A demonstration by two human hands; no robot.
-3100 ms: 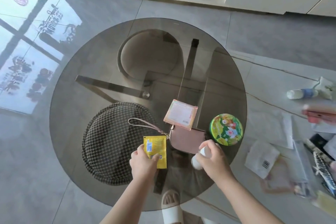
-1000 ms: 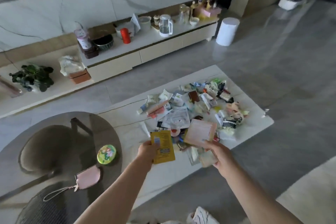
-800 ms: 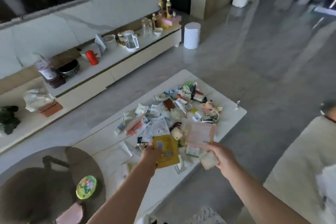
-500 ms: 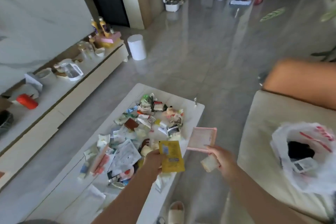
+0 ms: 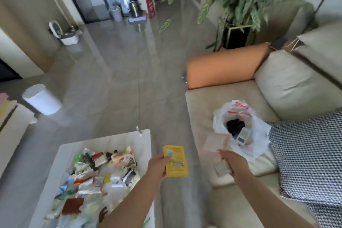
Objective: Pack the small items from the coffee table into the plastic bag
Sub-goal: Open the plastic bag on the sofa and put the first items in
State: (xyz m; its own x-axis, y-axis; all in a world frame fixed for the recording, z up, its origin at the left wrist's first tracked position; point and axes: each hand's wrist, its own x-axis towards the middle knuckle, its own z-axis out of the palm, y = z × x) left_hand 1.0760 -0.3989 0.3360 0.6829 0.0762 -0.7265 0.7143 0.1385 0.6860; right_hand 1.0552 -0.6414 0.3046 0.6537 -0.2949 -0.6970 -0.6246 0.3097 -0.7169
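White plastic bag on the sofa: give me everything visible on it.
The white plastic bag is thin, crinkled film with red print near its top edge. It sits on the beige sofa seat cushion, mouth open and facing up toward the camera. Inside are something black and a pale rectangular item; details are too blurred to tell. A black-and-white checked cushion lies against its right side. The right hand holds a pink square card just in front of the opening; whether the card touches the bag is unclear.

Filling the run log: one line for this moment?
left hand: holds yellow sachet | right hand: holds pink card | plastic bag: open on sofa
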